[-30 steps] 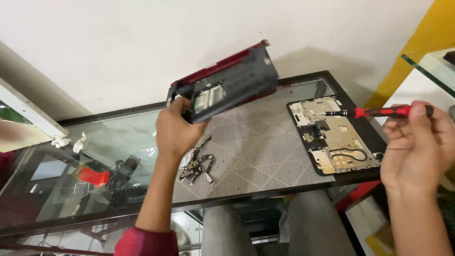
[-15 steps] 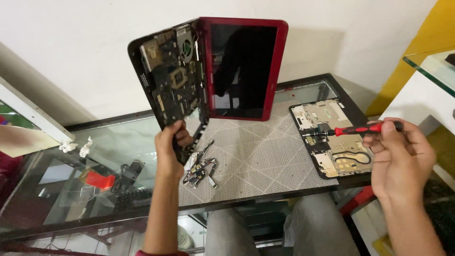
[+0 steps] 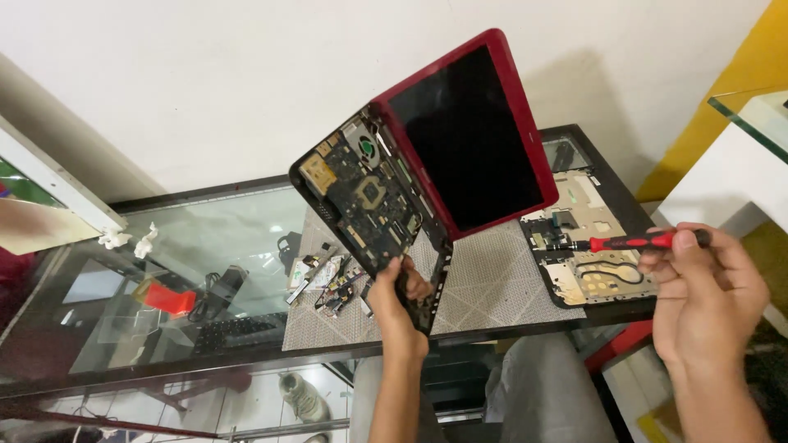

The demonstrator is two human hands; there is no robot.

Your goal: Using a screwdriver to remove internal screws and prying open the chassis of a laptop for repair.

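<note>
While the left hand [image 3: 404,297] grips the near edge of an opened red laptop [image 3: 427,176] and holds it up above the tabletop [image 3: 205,221], its fingers are closed around the base, whose uncovered circuit board and small fan face the camera. Hinged to that base, the dark screen in its red frame tilts up toward the far right. To the right, the right hand [image 3: 702,295] is curled around a red-handled screwdriver [image 3: 628,243], with the tip pointing left over a detached laptop cover panel [image 3: 587,238] that lies flat on the grey gridded mat [image 3: 484,283]. Near the left hand, a small heap of loose parts [image 3: 328,283] rests on the mat's left side.
</note>
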